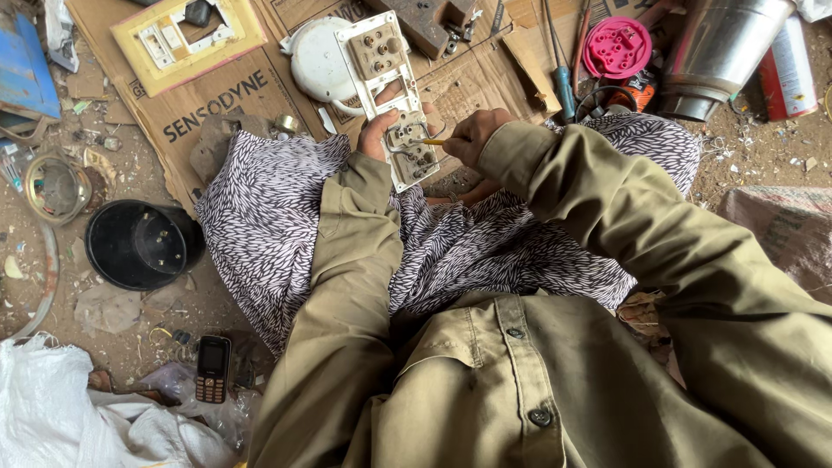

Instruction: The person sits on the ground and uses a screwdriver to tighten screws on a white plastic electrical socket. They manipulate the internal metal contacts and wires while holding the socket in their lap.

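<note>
My left hand (379, 130) grips a long off-white switch plate (381, 61) from below, holding it upright over my lap with its back side facing me. My right hand (472, 134) is closed on a small screwdriver with a yellow handle (431, 141), whose tip touches the lower part of the plate. Both arms wear olive-green sleeves. A patterned black-and-white cloth (269, 208) covers my knees beneath the plate.
Flattened cardboard (217, 95) lies on the dirt floor ahead, with a yellow switch frame (186, 35), a white round lid (316, 61), a pink disc (616, 48), loose screwdrivers (562, 78) and a metal bucket (719, 52). A black pot (139, 244), a keypad phone (212, 368) and a white sack (61, 416) sit to the left.
</note>
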